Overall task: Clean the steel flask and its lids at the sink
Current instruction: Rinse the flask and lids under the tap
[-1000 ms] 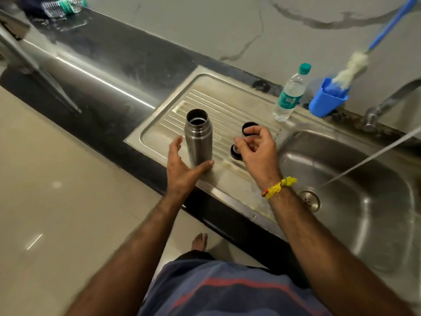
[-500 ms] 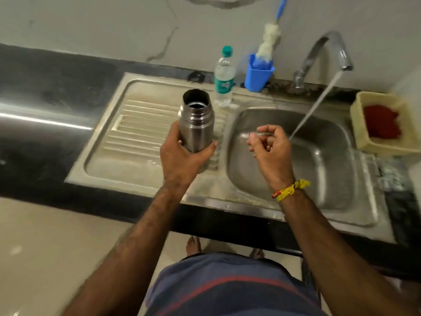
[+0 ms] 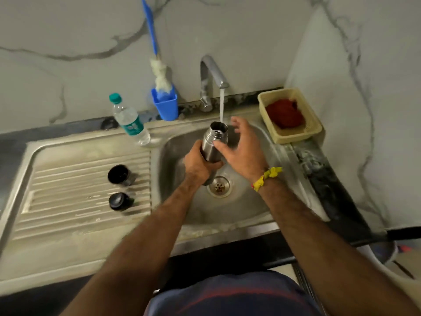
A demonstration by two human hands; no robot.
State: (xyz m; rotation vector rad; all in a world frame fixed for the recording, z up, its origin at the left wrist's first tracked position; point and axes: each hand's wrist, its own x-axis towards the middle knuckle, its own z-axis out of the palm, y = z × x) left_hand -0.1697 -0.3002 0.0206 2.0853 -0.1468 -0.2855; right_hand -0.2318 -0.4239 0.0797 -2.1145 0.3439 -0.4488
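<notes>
Left hand (image 3: 197, 164): its fingers were curled round the lower body of the flask (image 3: 213, 142), holding it over the sink (image 3: 239, 208).
Right hand (image 3: 242, 147): its fingers were spread and loose, gripping nothing; the thumb lay just beside the flask's neck, and contact could not be told.
Flask: uncapped, its mouth tilted up toward the tap (image 3: 210, 78), right under the stream of water (image 3: 221, 106).
Lids: two dark lids sat on the ribbed drainboard (image 3: 68, 179) to the left, the far lid (image 3: 119, 175) open side up, the near lid (image 3: 118, 201) just in front of it, the two apart.
Drain (image 3: 219, 187): below the flask, in the sink's floor.
Bottle (image 3: 128, 119): clear plastic with a green cap, standing at the drainboard's back edge.
Brush (image 3: 157, 65): blue-handled, head down in a blue cup (image 3: 165, 106) against the wall.
Basket (image 3: 290, 115): cream, on the counter (image 3: 330, 179) right of the tap, with something red inside.
</notes>
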